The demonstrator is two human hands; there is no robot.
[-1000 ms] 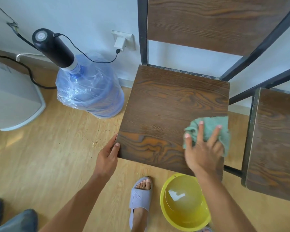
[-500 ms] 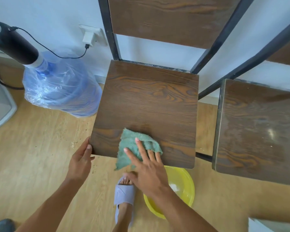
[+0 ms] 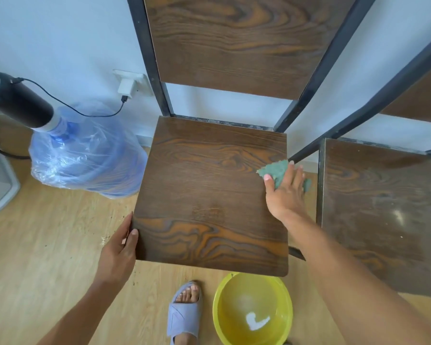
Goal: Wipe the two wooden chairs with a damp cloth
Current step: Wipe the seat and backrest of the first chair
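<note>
A dark wooden chair [image 3: 204, 185] with a black metal frame stands in the middle, its seat facing me. My right hand [image 3: 285, 192] presses a green cloth [image 3: 275, 170] flat against the seat's right edge, part of the cloth hanging over the side. My left hand [image 3: 120, 250] grips the seat's front left corner, thumb on top. A second wooden chair [image 3: 383, 210] stands close on the right, its seat dusty and dull.
A yellow basin [image 3: 253, 310] of water sits on the floor below the seat's front edge, beside my foot in a grey slipper [image 3: 184, 312]. A plastic-wrapped water jug [image 3: 85, 150] with a black pump stands left, its cable plugged into a wall socket [image 3: 130, 82].
My right hand has swept the cloth from the seat's front edge up and across to the right edge. The left hand keeps its hold on the front left corner.
</note>
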